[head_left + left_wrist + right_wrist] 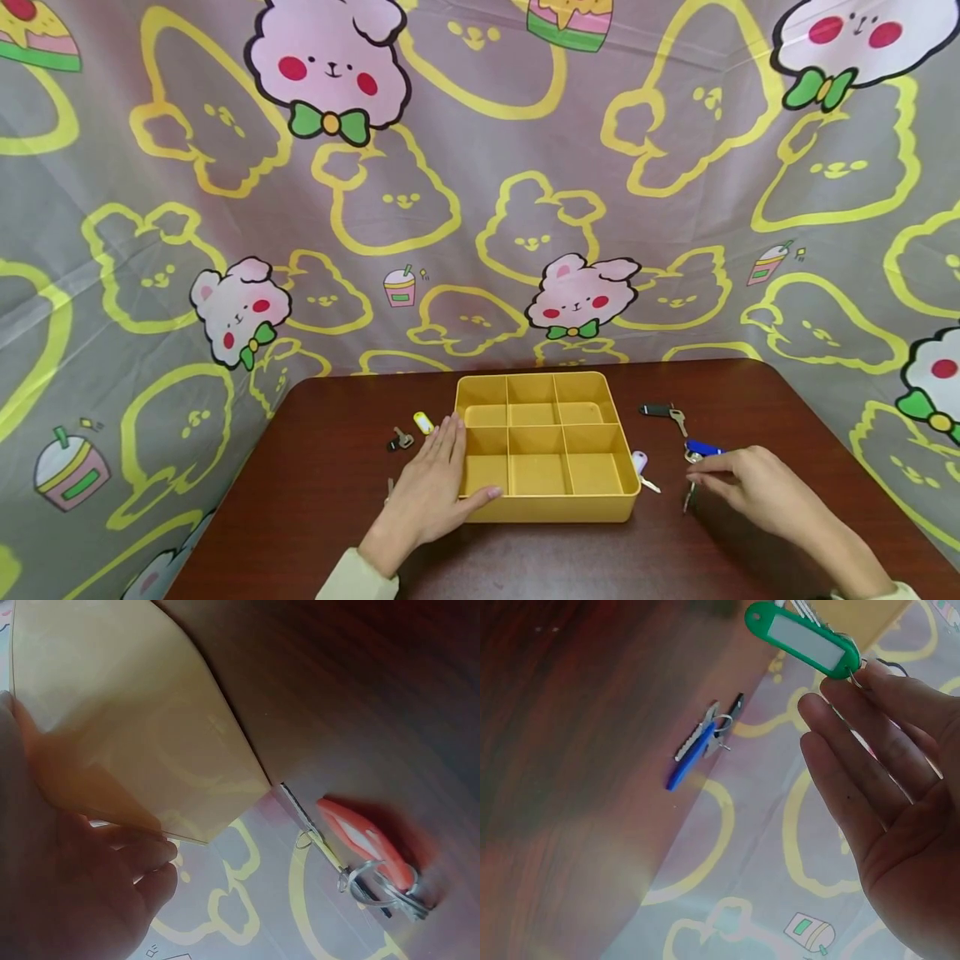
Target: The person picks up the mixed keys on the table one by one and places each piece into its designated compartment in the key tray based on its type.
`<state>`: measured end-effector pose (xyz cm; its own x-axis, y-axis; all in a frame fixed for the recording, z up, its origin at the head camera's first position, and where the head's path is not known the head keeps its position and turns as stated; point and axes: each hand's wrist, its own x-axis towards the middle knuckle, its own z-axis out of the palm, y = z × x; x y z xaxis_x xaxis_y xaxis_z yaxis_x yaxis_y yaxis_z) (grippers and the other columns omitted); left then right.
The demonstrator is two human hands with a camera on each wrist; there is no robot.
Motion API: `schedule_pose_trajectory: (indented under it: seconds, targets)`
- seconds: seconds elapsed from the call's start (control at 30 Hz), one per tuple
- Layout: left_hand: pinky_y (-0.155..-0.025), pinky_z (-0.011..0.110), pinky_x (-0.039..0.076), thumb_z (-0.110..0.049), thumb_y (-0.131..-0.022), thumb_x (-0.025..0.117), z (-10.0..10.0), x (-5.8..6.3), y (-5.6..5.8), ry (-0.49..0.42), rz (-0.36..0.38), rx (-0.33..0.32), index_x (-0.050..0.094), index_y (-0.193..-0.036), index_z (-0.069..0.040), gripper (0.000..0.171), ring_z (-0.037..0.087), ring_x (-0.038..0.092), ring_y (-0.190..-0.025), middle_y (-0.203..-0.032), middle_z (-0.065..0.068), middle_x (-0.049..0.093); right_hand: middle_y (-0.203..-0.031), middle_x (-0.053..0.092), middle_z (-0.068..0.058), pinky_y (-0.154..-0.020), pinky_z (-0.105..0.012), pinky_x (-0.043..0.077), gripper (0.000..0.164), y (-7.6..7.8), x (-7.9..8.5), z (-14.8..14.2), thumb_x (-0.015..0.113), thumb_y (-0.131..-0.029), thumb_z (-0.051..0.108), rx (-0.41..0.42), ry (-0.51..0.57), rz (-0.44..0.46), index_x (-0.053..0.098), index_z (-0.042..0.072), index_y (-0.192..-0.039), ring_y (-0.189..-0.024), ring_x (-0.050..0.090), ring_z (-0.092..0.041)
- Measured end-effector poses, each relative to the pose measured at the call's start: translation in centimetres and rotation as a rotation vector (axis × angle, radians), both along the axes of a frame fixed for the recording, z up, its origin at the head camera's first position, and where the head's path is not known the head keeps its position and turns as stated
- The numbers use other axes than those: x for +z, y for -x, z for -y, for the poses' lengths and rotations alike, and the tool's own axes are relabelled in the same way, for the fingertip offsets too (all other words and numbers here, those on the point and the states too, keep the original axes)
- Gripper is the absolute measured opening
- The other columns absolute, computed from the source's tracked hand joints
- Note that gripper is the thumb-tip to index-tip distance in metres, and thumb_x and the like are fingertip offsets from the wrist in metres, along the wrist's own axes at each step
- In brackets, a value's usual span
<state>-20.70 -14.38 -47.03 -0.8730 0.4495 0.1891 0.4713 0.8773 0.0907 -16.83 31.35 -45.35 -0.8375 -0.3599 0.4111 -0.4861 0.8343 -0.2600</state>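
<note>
A yellow box [551,509] with several compartments stands on the dark wood table. My left hand [429,487] rests against its left side, fingers straight along the rim and thumb over the front edge. To the right of the box, my right hand [768,490] pinches the ring of a key with a green tag [804,640] between thumb and forefinger. The key [687,500] hangs low over the table. Just beyond that hand lies a key with a blue tag [705,448]. A key with a pale lilac tag [639,462] lies close to the box's right wall.
At the back right lies a key with a black tag [657,410]. Left of the box are a yellow tag [423,422] and a key with a black tag [400,440]. A red tag [371,838] with keys shows in the left wrist view. Patterned cloth [480,208] surrounds the table.
</note>
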Motion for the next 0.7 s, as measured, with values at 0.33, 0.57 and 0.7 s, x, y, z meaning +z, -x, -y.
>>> schedule_pose_trajectory:
  seconds: [0.33, 0.57, 0.7]
  targets:
    - [-0.131, 0.047, 0.03, -0.075, -0.099, 0.048, 0.02, -0.07, -0.17, -0.005, 0.007, -0.006, 0.026, -0.164, 0.004, 0.105, 0.034, 0.024, -0.163, -0.173, 0.022, 0.024, -0.08, 0.075, 0.018, -0.056, -0.008, 0.039, 0.02, 0.04, 0.09, 0.12, 0.088, -0.078, 0.002, 0.022, 0.098, -0.068, 0.083, 0.02, -0.086, -0.069, 0.051, 0.015]
    - [-0.131, 0.047, 0.03, -0.077, -0.098, 0.046, -0.02, 0.1, -0.19, 0.004, 0.008, -0.002, 0.025, -0.164, 0.003, 0.105, 0.033, 0.023, -0.164, -0.174, 0.021, 0.024, -0.075, 0.061, 0.023, -0.053, -0.006, 0.032, 0.028, 0.24, 0.2, 0.29, 0.088, -0.074, -0.006, 0.063, 0.171, -0.151, 0.084, 0.018, -0.088, -0.064, 0.041, 0.013]
    - [-0.132, 0.046, 0.029, -0.077, -0.098, 0.046, -0.02, 0.09, -0.13, 0.008, 0.006, -0.002, 0.025, -0.164, 0.003, 0.106, 0.033, 0.022, -0.164, -0.174, 0.021, 0.023, -0.077, 0.061, 0.026, -0.054, -0.007, 0.032, 0.028, 0.33, 0.38, 0.5, 0.088, -0.074, -0.006, 0.053, 0.177, -0.151, 0.084, 0.018, -0.089, -0.065, 0.043, 0.012]
